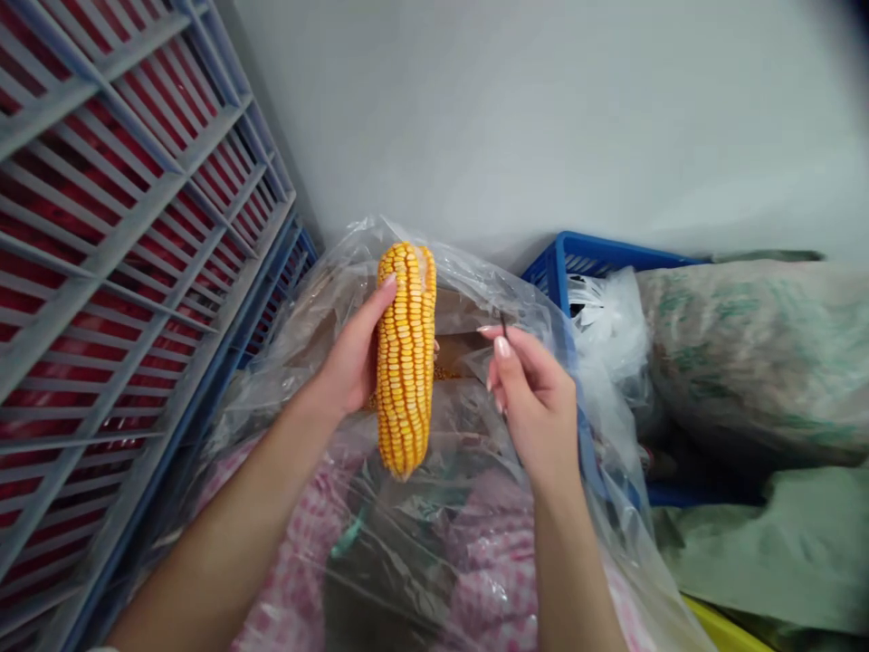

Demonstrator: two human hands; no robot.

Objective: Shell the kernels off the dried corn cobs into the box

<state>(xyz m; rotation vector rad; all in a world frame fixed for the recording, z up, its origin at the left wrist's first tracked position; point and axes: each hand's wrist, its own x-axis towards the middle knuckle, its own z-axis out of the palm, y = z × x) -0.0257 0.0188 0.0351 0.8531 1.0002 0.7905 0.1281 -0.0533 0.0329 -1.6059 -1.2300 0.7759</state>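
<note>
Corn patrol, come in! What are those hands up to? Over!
Left hand gripping corn cob, pale patch near top. Right hand pinching thin dark object, apart from cob. Clear plastic spread beneath; nothing blocking between them.

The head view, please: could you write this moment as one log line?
left hand: holding corn cob; right hand: pinching thin dark object, apart from cob; clear plastic: beneath hands

Open gap between the corn cob and right hand
Slatted crates block the left, a blue basket the right, the white wall the far side; loose plastic lies below.
</note>
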